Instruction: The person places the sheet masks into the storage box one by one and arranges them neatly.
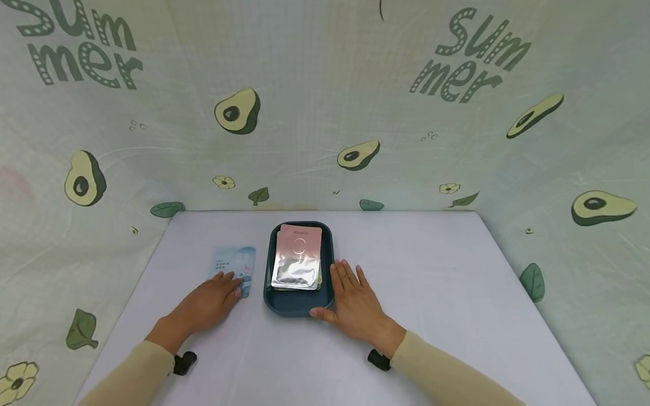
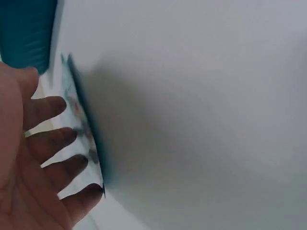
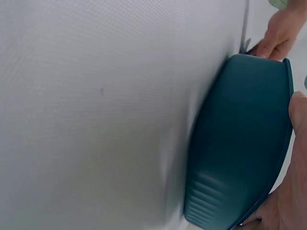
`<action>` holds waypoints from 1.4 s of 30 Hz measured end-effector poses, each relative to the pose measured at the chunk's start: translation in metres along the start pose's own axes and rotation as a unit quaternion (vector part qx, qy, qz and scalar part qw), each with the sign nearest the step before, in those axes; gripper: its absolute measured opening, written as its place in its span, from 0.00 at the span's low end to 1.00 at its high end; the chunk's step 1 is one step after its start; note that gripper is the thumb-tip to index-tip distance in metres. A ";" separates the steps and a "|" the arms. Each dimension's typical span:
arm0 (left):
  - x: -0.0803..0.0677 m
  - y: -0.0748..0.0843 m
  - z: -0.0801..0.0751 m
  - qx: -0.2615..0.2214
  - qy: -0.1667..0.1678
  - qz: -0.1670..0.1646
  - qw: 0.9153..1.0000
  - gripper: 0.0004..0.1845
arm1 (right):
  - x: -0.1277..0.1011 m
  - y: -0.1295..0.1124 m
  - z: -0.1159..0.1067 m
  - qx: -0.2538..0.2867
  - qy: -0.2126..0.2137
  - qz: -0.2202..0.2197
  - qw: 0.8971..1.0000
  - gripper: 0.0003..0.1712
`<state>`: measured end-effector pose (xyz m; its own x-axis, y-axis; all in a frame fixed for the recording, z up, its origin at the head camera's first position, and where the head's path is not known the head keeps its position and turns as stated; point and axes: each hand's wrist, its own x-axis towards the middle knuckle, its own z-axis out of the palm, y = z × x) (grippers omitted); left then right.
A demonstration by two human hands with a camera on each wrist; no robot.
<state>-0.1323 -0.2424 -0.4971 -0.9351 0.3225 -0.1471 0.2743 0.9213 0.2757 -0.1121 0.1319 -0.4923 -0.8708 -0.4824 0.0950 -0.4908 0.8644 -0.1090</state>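
My left hand (image 1: 210,301) lies flat, open, on the blue sachet (image 1: 235,265) at the tray's (image 1: 297,307) nine o'clock; my right hand (image 1: 352,304), also open, braces the tray. Pressing flat, the sachet could slide rather than lift.

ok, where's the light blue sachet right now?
In the head view, the flat light blue sachet lies on the white table, just left of the dark teal tray, with the left hand fingertips resting on it.
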 end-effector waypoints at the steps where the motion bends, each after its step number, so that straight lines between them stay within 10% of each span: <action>1: 0.003 -0.003 -0.004 0.006 0.012 0.001 1.000 0.27 | 0.000 0.001 0.000 -0.001 0.000 0.000 1.000 0.65; 7: 0.033 -0.024 -0.029 0.081 0.064 -0.007 0.995 0.37 | 0.000 0.002 0.000 0.004 -0.004 0.005 1.000 0.65; 18: 0.073 -0.052 -0.028 0.148 0.014 0.000 0.989 0.68 | 0.001 -0.004 0.001 0.015 -0.008 0.004 1.000 0.65; 32: 0.079 -0.046 -0.031 0.168 0.041 -0.031 0.984 0.67 | 0.001 -0.002 0.000 0.003 -0.007 0.005 1.000 0.65; 42: 0.069 -0.033 -0.046 0.193 0.163 -0.014 0.967 0.58 | -0.001 -0.002 0.000 0.001 -0.012 0.009 1.000 0.65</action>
<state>-0.2166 -0.2605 -0.4729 -0.9473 0.2682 0.1750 0.2520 0.9615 -0.1094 -0.1106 0.1305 -0.4921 -0.8801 -0.4696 0.0698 -0.4747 0.8728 -0.1132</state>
